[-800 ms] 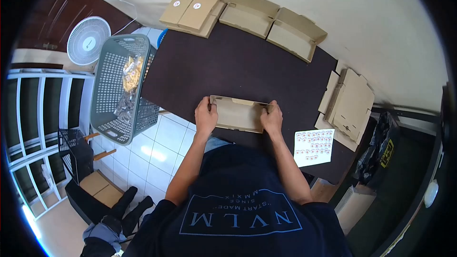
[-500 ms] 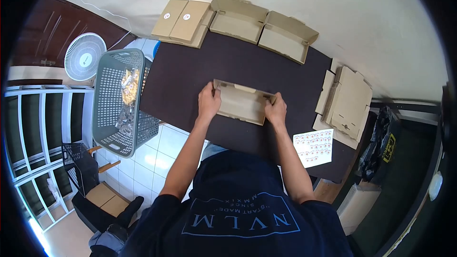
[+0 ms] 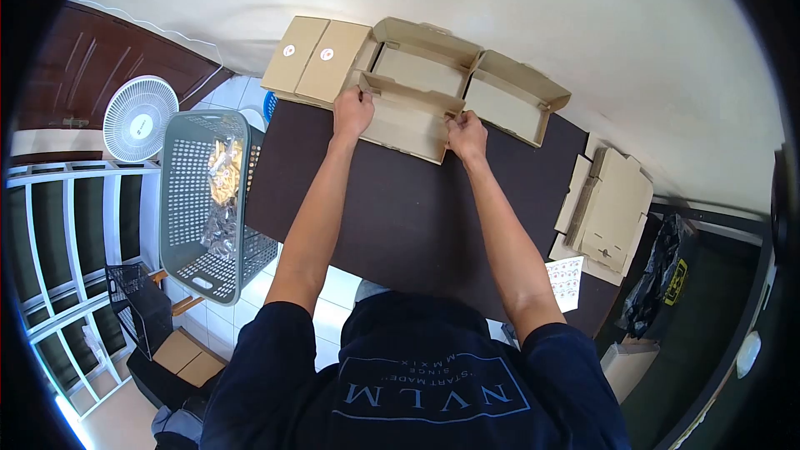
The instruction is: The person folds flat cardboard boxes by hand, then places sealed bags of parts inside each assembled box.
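An open cardboard box [image 3: 406, 127] is held between my two hands near the far side of the dark table [image 3: 383, 208]. My left hand [image 3: 353, 113] is closed on its left end, and my right hand [image 3: 467, 134] grips the right end. Just behind it stand two more open cardboard boxes, a left one [image 3: 421, 67] and a right one [image 3: 506, 107], side by side along the wall. The held box overlaps the front of the left one in view. To the left, closed cardboard boxes [image 3: 337, 62] bear round stickers.
Flat cardboard pieces [image 3: 612, 208] are stacked at the table's right end, with a sticker sheet [image 3: 566, 282] nearer me. A grey basket [image 3: 179, 192] with bagged goods [image 3: 223, 175] stands left of the table. Beyond it is a white fan [image 3: 141, 119].
Both hands have carried the open box from the middle of the table toward the far side, up to the boxes by the wall. The camera view has shifted slightly.
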{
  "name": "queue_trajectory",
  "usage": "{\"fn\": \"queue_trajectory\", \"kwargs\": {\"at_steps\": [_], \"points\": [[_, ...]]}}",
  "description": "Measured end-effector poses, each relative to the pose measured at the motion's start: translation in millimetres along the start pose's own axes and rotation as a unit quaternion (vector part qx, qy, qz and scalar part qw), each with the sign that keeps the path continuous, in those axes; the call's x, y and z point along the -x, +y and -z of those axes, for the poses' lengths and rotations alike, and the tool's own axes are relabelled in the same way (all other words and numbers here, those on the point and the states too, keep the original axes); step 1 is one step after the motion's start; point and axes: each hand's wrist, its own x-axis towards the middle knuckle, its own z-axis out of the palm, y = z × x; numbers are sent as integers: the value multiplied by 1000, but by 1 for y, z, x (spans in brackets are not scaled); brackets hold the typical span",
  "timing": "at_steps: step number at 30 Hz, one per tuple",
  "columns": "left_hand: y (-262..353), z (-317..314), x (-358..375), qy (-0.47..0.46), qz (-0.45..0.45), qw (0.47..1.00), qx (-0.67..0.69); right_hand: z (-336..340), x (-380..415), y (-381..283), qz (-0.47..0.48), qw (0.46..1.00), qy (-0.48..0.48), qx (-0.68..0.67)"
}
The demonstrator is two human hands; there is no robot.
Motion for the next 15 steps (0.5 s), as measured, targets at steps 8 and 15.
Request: {"fn": "queue_trajectory", "kwargs": {"at_steps": [8, 15], "points": [[-10, -14, -7, 47, -4, 996, 78, -5, -4, 7, 19, 998, 49, -39], [-15, -11, 12, 90, -57, 994, 3, -1, -5, 30, 34, 994, 56, -91]]}}
